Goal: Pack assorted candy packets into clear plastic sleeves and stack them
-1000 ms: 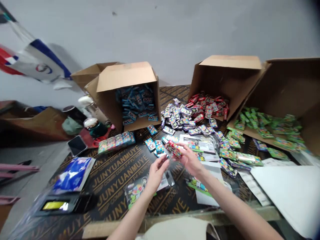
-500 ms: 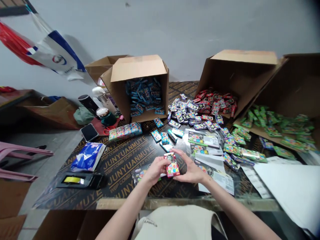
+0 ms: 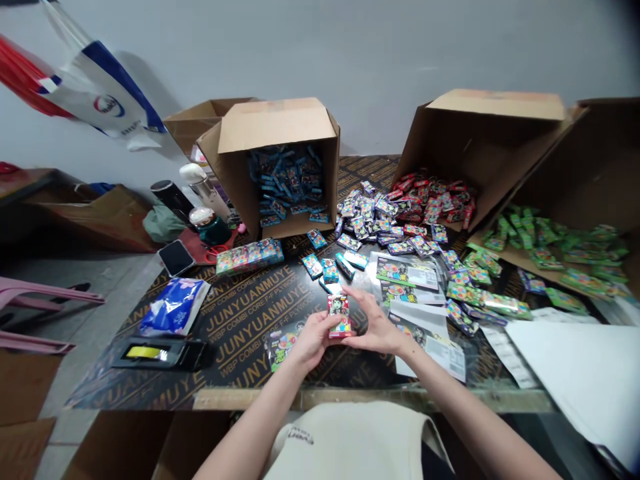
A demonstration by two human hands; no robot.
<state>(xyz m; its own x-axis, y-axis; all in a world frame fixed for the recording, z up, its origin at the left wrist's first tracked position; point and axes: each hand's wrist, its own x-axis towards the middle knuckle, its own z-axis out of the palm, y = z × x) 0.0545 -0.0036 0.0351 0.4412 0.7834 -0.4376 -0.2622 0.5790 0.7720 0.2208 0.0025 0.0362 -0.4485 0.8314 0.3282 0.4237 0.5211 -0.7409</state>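
A small red candy box (image 3: 339, 315) with a cartoon figure is held upright between my hands, over the near middle of the table. My left hand (image 3: 318, 339) is closed round its left side, thumb across the front. From the right, my right hand (image 3: 377, 327) spans the same box, fingertips at its top edge and thumb at its bottom edge. Just beyond lie several blue candy boxes (image 3: 330, 271), one partly hidden behind my fingers. Under my left wrist is a printed packaging sheet (image 3: 283, 347); more printed sheets (image 3: 407, 272) lie to the right.
Open cartons hold blue boxes (image 3: 287, 180), red boxes (image 3: 435, 197) and green boxes (image 3: 540, 233). Purple boxes (image 3: 367, 213) are heaped between them. At left are a wrapped row of boxes (image 3: 250, 256), a tape dispenser (image 3: 157, 353), a blue packet (image 3: 175, 307), a phone (image 3: 175, 258) and bottles.
Both hands and the red box have shifted slightly away from me. My right hand has closed in on the box's right side. The camera view has tilted a little.
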